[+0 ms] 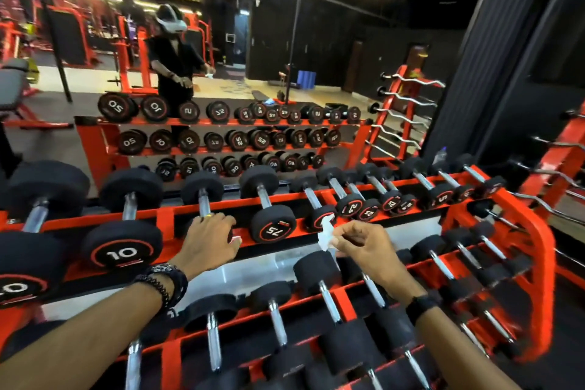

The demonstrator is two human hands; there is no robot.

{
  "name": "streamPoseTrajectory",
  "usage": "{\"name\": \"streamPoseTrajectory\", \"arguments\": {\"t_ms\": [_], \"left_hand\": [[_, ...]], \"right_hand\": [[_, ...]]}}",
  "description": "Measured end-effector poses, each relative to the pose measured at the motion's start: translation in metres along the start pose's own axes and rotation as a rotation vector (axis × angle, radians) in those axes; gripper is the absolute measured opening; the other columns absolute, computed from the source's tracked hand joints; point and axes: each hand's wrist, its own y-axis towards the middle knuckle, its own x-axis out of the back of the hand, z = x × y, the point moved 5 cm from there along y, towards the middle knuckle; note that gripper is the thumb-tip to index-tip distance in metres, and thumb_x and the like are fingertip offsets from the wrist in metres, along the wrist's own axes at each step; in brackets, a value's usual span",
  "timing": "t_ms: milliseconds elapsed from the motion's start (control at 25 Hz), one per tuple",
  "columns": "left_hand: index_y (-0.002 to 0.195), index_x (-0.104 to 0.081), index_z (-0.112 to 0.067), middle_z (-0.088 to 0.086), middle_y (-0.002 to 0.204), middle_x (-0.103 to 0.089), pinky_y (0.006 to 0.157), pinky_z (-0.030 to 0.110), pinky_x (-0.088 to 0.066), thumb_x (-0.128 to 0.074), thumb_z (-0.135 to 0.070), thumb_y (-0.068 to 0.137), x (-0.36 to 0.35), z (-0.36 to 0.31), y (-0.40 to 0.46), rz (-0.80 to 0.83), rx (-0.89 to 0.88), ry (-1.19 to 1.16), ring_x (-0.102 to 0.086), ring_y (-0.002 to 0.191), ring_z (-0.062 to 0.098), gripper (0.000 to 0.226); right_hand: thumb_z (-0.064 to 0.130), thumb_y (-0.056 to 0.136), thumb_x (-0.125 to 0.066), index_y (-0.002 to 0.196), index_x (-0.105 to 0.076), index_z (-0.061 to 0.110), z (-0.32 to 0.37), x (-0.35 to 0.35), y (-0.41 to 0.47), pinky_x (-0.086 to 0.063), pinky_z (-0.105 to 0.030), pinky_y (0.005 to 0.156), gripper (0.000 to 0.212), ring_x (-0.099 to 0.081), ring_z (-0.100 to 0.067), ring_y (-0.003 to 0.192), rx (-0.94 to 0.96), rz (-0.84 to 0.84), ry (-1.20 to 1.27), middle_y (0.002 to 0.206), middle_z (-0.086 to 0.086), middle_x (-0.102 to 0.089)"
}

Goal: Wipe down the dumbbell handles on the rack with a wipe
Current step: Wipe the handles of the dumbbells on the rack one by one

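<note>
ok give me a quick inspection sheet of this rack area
surface: red rack, tiers full of dumbbells
job's things: white wipe; chrome handle of the 7.5 dumbbell is bare
clutter: plastic bottle behind the top row
hands: left hand rests on a dumbbell end; right hand pinches the wipe, off the handles
cables: nothing seen
surroundings: mirror behind the rack, curl bars at right

Left hand (211, 239) is resting on front head of a top-row dumbbell (202, 199) on the red rack (535, 250). Right hand (368, 248) is pinching a crumpled white wipe (325, 233) just beside the 7.5 dumbbell (273, 225). Mirror (221, 73) behind is reflecting everything.
</note>
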Motion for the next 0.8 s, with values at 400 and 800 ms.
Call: {"name": "streamPoseTrajectory", "arguments": {"t_ms": [400, 800], "left_hand": [[0.125, -0.057, -0.010, 0.013, 0.123, -0.058, 0.093, 0.050, -0.042, -0.069, -0.044, 0.080, -0.091, 0.073, 0.124, -0.006, 0.375, -0.038, -0.055, 0.114, 0.035, 0.057], [0.143, -0.038, -0.011, 0.013, 0.116, -0.051, 0.084, 0.050, -0.048, -0.071, -0.034, 0.077, -0.140, 0.106, 0.137, 0.078, 0.526, -0.075, -0.054, 0.106, 0.035, 0.077]], "right_hand": [[0.006, 0.087, -0.071, 0.085, -0.070, 0.007, -0.040, -0.008, 0.177, -0.060, -0.042, 0.074, 0.002, -0.069, -0.018, 0.076, 0.052, 0.103, -0.071, 0.081, -0.003, -0.073], [0.003, 0.085, -0.071, 0.080, -0.069, 0.014, -0.109, -0.076, 0.273, -0.059, -0.046, 0.079, 0.012, -0.068, -0.015, 0.078, -0.069, 0.183, -0.073, 0.080, 0.000, -0.073]]}}
